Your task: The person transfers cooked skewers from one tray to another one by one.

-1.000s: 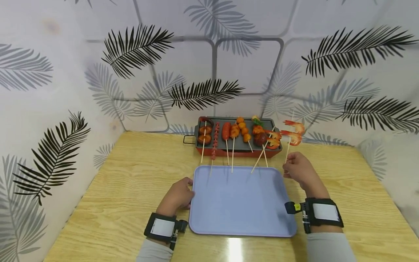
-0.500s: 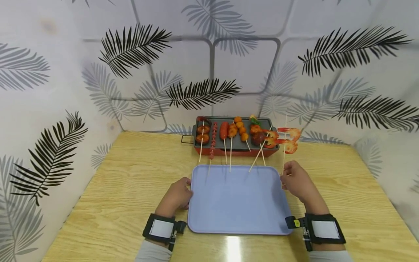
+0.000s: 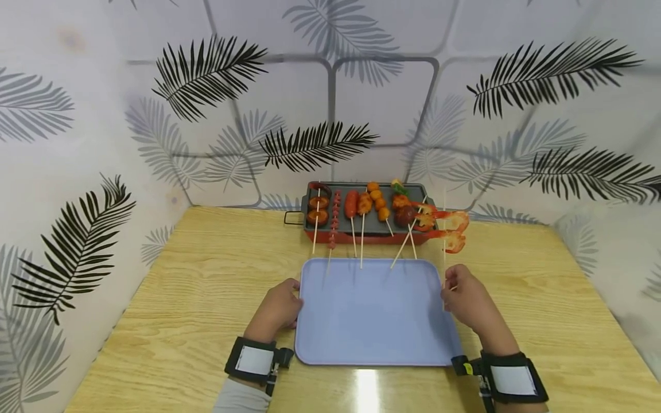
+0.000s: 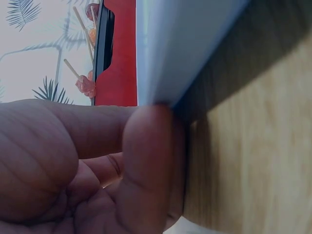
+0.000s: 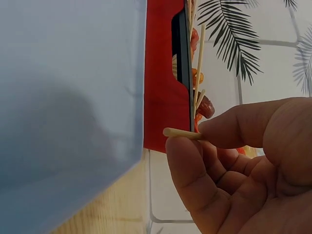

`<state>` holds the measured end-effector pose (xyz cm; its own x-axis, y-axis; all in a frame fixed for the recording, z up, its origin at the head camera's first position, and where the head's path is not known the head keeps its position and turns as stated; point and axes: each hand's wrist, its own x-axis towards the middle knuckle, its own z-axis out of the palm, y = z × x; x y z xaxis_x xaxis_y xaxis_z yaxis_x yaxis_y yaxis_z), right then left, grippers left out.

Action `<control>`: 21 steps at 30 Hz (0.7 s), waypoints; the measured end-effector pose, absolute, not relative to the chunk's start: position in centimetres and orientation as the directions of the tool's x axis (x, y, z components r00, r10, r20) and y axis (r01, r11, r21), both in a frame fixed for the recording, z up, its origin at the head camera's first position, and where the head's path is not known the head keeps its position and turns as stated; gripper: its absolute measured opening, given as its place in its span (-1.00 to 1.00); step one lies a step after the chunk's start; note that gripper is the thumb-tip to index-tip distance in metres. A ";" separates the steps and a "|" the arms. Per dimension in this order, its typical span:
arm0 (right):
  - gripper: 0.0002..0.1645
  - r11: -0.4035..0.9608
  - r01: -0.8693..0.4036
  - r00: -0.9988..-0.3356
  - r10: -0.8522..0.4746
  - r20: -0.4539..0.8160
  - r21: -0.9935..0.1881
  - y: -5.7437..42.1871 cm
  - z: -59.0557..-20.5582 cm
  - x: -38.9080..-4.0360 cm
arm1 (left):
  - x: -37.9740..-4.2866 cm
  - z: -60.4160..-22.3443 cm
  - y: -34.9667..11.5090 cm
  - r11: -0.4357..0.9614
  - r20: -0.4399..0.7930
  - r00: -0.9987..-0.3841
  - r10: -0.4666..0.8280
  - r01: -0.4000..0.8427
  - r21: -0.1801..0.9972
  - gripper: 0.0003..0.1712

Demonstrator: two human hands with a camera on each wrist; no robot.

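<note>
In the head view my right hand (image 3: 467,298) pinches the lower stick of a shrimp skewer (image 3: 454,242), which is held upright over the tray's far right corner, its orange-red shrimp at the top. The right wrist view shows the stick's blunt end (image 5: 181,133) between thumb and fingertip. My left hand (image 3: 277,307) grips the left edge of a pale blue tray (image 3: 377,312); in the left wrist view thumb and finger meet at the tray's rim (image 4: 165,63). Behind the tray stands a red and black grill (image 3: 372,232) bearing several skewers.
On the grill lie a sausage skewer (image 3: 351,203), an orange ball skewer (image 3: 379,201), a skewer of brown slices (image 3: 317,217) and a thin red skewer (image 3: 334,221). Some sticks reach over the tray's far edge. A wire handle (image 3: 293,218) juts from the grill's left end. Patterned wall behind.
My right hand has drawn the shrimp skewer towards me and slightly left, away from the grill's right end to the tray's corner. The left hand keeps its place at the tray's edge.
</note>
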<state>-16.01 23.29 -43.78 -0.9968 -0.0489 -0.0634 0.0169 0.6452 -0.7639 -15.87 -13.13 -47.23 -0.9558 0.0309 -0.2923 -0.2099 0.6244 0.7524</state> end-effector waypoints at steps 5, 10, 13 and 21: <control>-0.68 0.662 0.031 -0.996 -0.046 -0.081 -0.749 23.3 -43.8 -15.3 | -15.8 -47.2 -13.0 0.632 -0.289 -0.957 0.021 -0.211 0.746 -0.53; -0.69 0.682 0.033 -0.996 -0.042 -0.085 -0.730 23.3 -43.7 -14.5 | -15.8 -47.3 -12.9 0.630 -0.282 -0.959 0.017 -0.209 0.748 -0.52; -0.69 0.699 0.032 -0.996 -0.040 -0.083 -0.714 23.4 -43.7 -13.9 | -15.8 -47.3 -12.9 0.627 -0.280 -0.960 0.017 -0.208 0.751 -0.52; -0.69 0.730 0.045 -0.995 -0.028 -0.095 -0.682 23.5 -44.1 -12.3 | -15.8 -47.2 -12.8 0.647 -0.267 -0.963 0.020 -0.191 0.738 -0.52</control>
<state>-12.28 23.52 -44.14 -0.9950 -0.0278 -0.0954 0.0449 0.7302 -0.6818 -15.84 -12.79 -47.23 -0.9634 0.0200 -0.2672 -0.1913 0.6467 0.7384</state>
